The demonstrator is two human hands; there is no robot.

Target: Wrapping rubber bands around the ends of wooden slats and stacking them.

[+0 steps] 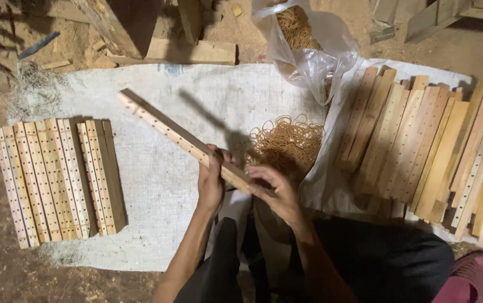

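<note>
Slats (182, 137) gripped at the near end in both my hands (210, 182) (278, 193); bands (289, 143) just beyond; keep edges flush.

Near the bottom centre of the frame, the left hand (210, 182) and right hand (278, 193) grip the near end of a bundle of drilled wooden slats (180, 137), which slants toward the upper left. A heap of rubber bands (289, 143) lies just beyond on the white sack (157, 179). Tied slat bundles (59, 179) rest at left, loose slats (432, 151) at right, and a plastic bag (309, 47) at top.
</note>
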